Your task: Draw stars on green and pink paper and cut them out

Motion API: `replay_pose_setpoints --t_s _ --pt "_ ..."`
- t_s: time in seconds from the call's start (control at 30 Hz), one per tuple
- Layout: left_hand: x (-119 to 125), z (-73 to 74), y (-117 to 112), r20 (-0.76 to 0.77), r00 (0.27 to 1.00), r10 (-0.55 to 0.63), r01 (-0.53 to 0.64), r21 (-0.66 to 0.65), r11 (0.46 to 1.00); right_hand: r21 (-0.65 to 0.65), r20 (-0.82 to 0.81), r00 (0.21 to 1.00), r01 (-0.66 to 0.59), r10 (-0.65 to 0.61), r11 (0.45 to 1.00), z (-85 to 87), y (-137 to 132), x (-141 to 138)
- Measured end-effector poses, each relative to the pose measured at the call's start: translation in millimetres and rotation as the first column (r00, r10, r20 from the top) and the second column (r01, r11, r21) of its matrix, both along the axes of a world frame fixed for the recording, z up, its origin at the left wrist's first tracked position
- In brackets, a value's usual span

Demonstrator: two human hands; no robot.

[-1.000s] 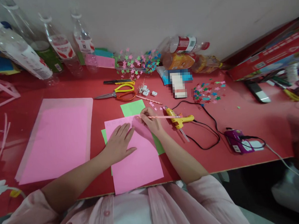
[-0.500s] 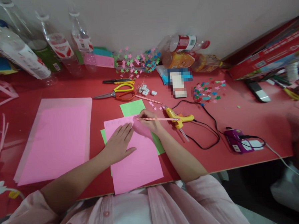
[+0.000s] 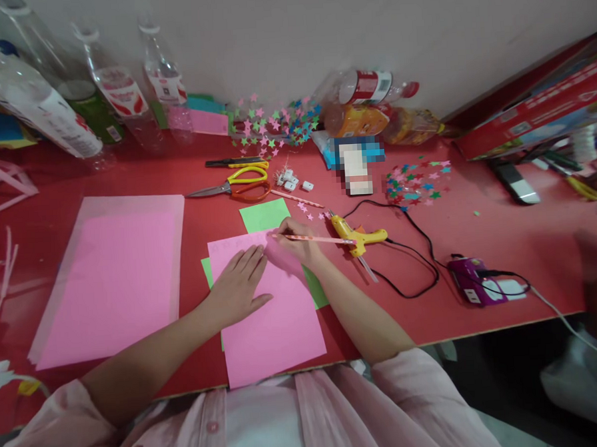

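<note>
A pink sheet of paper (image 3: 274, 338) lies in front of me, over green paper (image 3: 264, 215) that shows at its top and sides. My left hand (image 3: 239, 286) rests flat on the pink sheet, fingers stretched out. In my right hand (image 3: 299, 243) is a pink patterned pencil (image 3: 324, 239), pinched near its tip, its eraser end pointing right. The tip meets the sheet near its top edge, where a row of faint pencil marks runs to the left. A yellow glue gun (image 3: 356, 234) lies just right of the pencil's far end.
Pink sheets (image 3: 111, 280) are stacked at left. Scissors (image 3: 231, 187), a cutter (image 3: 235, 163) and small star cutouts (image 3: 273, 125) lie behind. Plastic bottles (image 3: 121, 93) stand along the wall. The black cord runs to a purple power adapter (image 3: 474, 281) near the table's right edge.
The pencil's eraser end has dipped slightly toward me and to the left. My left hand stays in place on the sheet.
</note>
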State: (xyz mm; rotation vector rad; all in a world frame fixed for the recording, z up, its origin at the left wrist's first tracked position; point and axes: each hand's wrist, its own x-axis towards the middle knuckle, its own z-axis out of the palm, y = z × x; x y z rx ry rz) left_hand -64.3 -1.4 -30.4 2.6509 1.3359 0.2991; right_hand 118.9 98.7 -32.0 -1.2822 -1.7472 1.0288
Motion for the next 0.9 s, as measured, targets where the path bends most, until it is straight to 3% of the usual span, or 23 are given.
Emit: replay_pose_setpoints --t_s 0.53,0.9 --pt "-0.5 -0.6 0.0 0.004 1.000 0.000 0.000 0.007 1.000 -0.014 0.097 0.991 0.098 -0.096 0.995 22.6 -5.0 -9.9" --pt "-0.3 -1.7 0.1 0.011 1.000 -0.002 0.002 0.017 1.000 0.022 0.091 0.995 0.049 -0.051 0.999 8.1 -2.5 -4.9"
